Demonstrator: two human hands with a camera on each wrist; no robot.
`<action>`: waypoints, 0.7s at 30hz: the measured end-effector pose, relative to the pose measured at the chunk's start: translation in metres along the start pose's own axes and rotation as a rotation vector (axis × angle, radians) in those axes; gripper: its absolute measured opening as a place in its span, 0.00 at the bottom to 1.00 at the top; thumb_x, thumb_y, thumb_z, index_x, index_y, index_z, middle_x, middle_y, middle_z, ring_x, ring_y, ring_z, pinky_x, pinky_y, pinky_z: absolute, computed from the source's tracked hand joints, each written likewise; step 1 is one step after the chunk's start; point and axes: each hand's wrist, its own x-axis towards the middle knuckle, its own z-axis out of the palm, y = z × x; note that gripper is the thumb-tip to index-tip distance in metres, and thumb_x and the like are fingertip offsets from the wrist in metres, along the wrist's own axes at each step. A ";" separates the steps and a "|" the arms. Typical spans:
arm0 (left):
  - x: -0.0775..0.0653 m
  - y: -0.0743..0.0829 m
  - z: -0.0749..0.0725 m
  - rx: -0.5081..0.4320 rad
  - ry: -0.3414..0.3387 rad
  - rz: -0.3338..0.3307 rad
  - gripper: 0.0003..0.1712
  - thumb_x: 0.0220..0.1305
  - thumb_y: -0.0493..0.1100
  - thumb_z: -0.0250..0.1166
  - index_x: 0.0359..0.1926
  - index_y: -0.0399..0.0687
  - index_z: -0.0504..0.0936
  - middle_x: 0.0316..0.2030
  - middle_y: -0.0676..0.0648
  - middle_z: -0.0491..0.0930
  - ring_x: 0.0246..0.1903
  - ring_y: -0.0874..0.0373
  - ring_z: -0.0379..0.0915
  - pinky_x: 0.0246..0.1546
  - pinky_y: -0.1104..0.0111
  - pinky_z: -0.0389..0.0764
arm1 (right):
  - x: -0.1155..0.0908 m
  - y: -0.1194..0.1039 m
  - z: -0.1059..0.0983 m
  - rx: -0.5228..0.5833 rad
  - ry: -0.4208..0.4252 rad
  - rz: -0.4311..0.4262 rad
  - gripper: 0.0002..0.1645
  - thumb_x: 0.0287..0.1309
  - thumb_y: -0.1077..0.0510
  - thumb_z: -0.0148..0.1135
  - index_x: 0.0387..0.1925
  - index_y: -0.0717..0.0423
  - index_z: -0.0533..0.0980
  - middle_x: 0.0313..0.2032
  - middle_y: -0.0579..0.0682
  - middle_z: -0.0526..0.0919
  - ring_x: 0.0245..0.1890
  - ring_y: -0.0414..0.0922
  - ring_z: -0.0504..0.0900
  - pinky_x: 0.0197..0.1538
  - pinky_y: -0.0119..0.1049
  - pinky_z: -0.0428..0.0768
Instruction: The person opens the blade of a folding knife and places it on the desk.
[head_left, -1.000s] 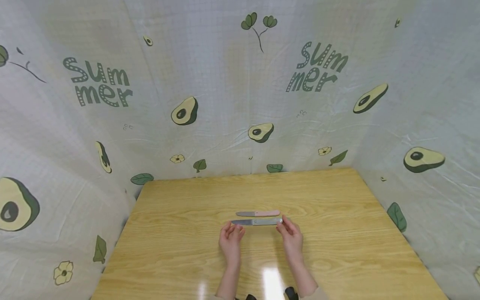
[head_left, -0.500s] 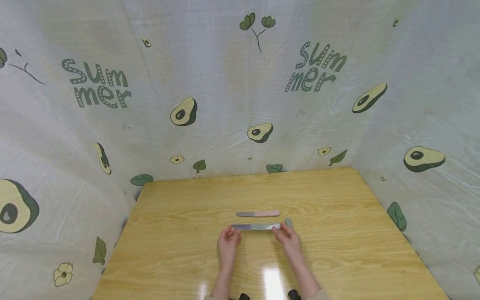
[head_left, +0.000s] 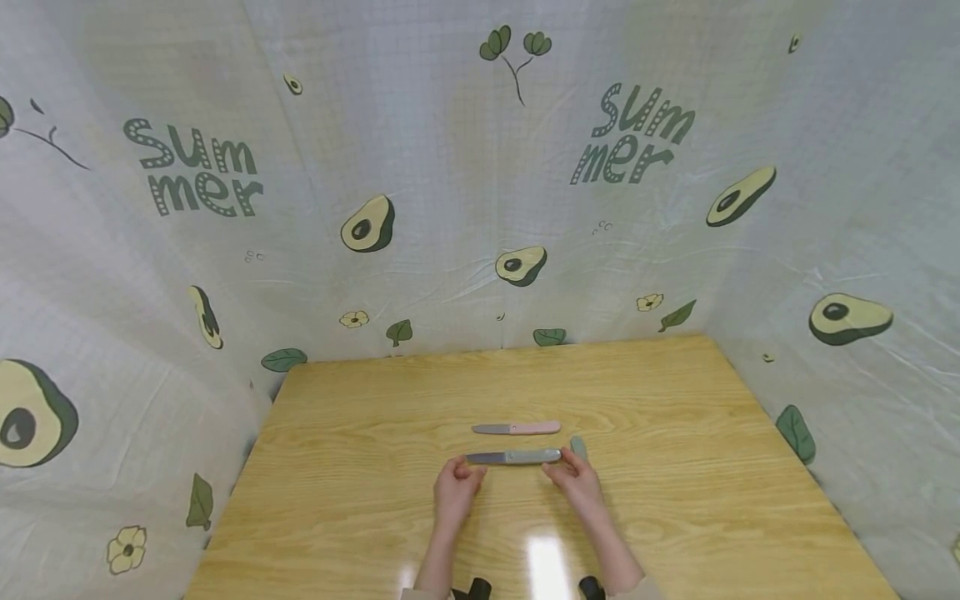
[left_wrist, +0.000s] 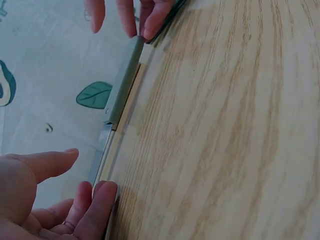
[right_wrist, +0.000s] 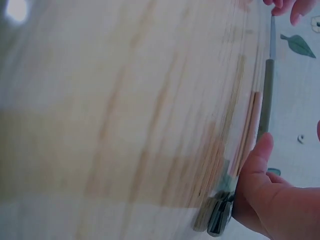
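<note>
A table knife (head_left: 532, 457) with a grey-green handle stretches between both hands, appearing just off the table. My left hand (head_left: 453, 492) holds its blade tip with the fingers, and the thumb stands apart in the left wrist view. At the handle's end, my right hand (head_left: 579, 482) has it by the fingertips; the right wrist view shows the thumb (right_wrist: 260, 152) against the handle (right_wrist: 266, 92). Behind lies a second knife (head_left: 517, 427) with a pink handle. A light green rounded end (head_left: 578, 447) of another object shows beside the right hand, which hides the rest.
The wood-grain table (head_left: 360, 417) runs back to a printed curtain (head_left: 442, 167), which also hangs along both sides. Dark camera mounts show at the wrists. A dark shiny piece (right_wrist: 220, 215), kind unclear, lies near the right hand in its wrist view.
Both hands have drawn the grey-green knife slightly toward the body, and its face has turned, with glare coming and going. The light green end has come into sight. The pink knife stays put.
</note>
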 end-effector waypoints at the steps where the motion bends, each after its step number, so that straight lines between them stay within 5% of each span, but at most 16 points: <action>1: 0.000 0.000 -0.001 0.011 -0.010 0.001 0.32 0.54 0.36 0.71 0.57 0.22 0.71 0.28 0.47 0.75 0.23 0.61 0.74 0.24 0.75 0.79 | 0.000 0.000 0.000 0.000 -0.001 -0.003 0.41 0.60 0.60 0.64 0.66 0.79 0.58 0.62 0.73 0.67 0.53 0.56 0.76 0.49 0.34 0.81; 5: 0.001 0.003 -0.004 0.047 -0.066 0.005 0.35 0.56 0.38 0.71 0.59 0.21 0.69 0.26 0.48 0.77 0.22 0.61 0.73 0.21 0.75 0.76 | 0.000 0.000 0.000 -0.003 -0.013 -0.005 0.40 0.60 0.62 0.63 0.64 0.83 0.56 0.56 0.76 0.70 0.46 0.53 0.78 0.46 0.36 0.82; 9: 0.002 0.005 -0.007 0.030 -0.151 -0.018 0.38 0.57 0.37 0.70 0.62 0.19 0.64 0.24 0.48 0.77 0.21 0.60 0.77 0.23 0.72 0.81 | 0.000 -0.001 0.000 -0.020 -0.035 0.014 0.41 0.62 0.61 0.62 0.65 0.82 0.54 0.61 0.77 0.64 0.50 0.56 0.77 0.48 0.38 0.83; 12: 0.002 0.005 -0.009 -0.006 -0.204 -0.047 0.40 0.58 0.36 0.68 0.64 0.17 0.61 0.24 0.47 0.77 0.22 0.58 0.80 0.27 0.69 0.86 | 0.000 -0.001 0.000 -0.031 -0.052 0.024 0.42 0.62 0.62 0.61 0.66 0.82 0.53 0.63 0.77 0.63 0.44 0.53 0.79 0.43 0.35 0.83; 15: 0.002 0.005 -0.010 -0.022 -0.226 -0.064 0.40 0.59 0.36 0.68 0.64 0.17 0.60 0.25 0.46 0.77 0.23 0.58 0.81 0.28 0.68 0.86 | 0.000 0.000 -0.001 -0.041 -0.063 0.027 0.42 0.62 0.62 0.61 0.67 0.82 0.52 0.62 0.75 0.65 0.33 0.47 0.78 0.36 0.31 0.81; 21: 0.003 0.006 -0.011 -0.032 -0.238 -0.064 0.40 0.60 0.36 0.68 0.64 0.16 0.59 0.26 0.45 0.77 0.23 0.58 0.81 0.28 0.69 0.86 | 0.000 0.000 -0.001 -0.058 -0.075 0.008 0.43 0.62 0.62 0.61 0.67 0.82 0.51 0.62 0.76 0.64 0.28 0.44 0.75 0.32 0.28 0.79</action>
